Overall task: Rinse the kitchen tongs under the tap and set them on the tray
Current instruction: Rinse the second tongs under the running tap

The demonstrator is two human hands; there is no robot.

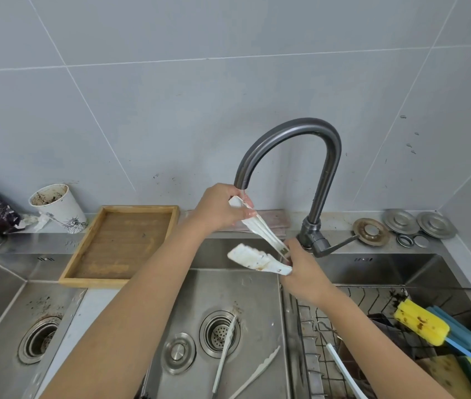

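The person is holding the white tongs (260,246) spread open under the mouth of the dark curved tap (292,156), probably so the thin stream reaches the inner faces of both arms. The left hand (220,208) is gripping the upper arm's flat tip right beneath the spout, while the right hand (300,269), at 4 o'clock from it, is pinching the hinge end. The lower arm is fanning out toward 9 o'clock above the steel sink (257,295), its ridged plastic paddle showing brown stains, so rinsing looks unfinished. The wooden tray (119,243), shallow and rectangular with a raised rim, is waiting on the desk at 9 o'clock of the tongs, near enough for a short carry. A 2nd pair of pale, slim tongs (228,355) is lying by the drain at 6 o'clock. A yellow sponge brush (421,323) is resting in the wire rack at 4 o'clock.
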